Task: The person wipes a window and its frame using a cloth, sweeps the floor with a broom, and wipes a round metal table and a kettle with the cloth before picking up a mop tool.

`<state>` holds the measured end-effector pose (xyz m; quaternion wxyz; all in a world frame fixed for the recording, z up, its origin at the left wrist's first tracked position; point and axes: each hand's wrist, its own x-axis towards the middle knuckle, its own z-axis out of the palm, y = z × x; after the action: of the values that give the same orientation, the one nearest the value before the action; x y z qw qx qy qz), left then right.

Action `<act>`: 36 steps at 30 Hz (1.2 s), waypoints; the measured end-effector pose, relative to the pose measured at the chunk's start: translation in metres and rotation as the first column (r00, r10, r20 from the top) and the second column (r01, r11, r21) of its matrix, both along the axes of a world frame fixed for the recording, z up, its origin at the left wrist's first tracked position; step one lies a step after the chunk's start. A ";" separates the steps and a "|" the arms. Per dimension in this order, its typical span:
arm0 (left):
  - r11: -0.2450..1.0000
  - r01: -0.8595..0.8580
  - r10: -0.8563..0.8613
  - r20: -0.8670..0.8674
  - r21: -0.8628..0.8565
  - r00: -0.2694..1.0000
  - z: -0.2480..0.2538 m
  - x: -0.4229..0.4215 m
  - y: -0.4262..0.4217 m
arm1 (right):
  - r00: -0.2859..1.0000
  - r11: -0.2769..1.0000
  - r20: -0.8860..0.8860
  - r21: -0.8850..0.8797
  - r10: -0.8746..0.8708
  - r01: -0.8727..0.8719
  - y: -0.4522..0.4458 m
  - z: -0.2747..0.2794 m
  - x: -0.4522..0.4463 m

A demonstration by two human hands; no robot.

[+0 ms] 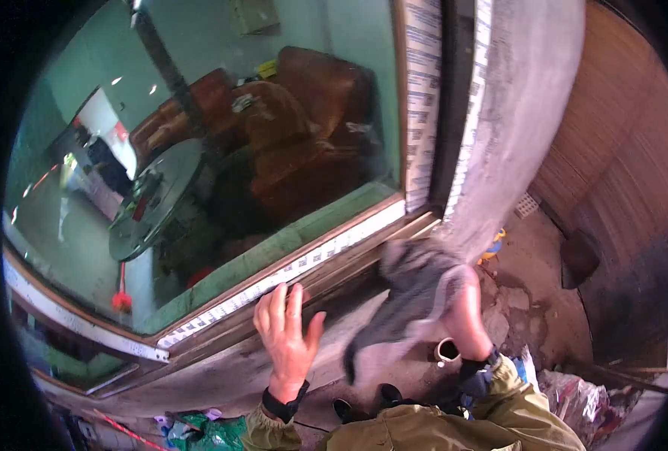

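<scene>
My 2 hands are apart. My right hand (465,292) grips the grey cloth (418,297), but its fingertips are hidden behind the folds and motion blurs the outline. The cloth hangs in front of the lower right corner of the window (221,135), covering the end of the sill (349,272); whether it touches the sill I can't tell. My left hand (287,338) is empty, fingers spread just beside the sill's front edge; contact there is unclear too. Reflections on the glass muddle the round table (165,192) and brown sofa (304,113) behind it. My 2 shoes (389,392) show only in part, and the dark rim of the view cuts off the green bag (225,432) below. Open room lies between my left hand and the cloth. To the right, past the wall (518,98), the floor (537,293) opens out; the cup (447,350) sits near my right forearm in the view.
</scene>
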<state>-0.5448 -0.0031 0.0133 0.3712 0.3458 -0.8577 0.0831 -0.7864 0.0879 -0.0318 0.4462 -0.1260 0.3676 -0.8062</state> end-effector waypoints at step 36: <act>0.774 0.437 0.092 -0.764 0.459 0.639 -0.020 0.079 0.081 | 0.690 0.851 -0.624 -0.074 0.367 -0.520 -0.052 0.035 0.165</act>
<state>-0.4660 0.0782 -0.0068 0.5656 0.3586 -0.6350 -0.3850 -0.6209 0.0359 0.0037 0.4733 -0.5089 0.3428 -0.6321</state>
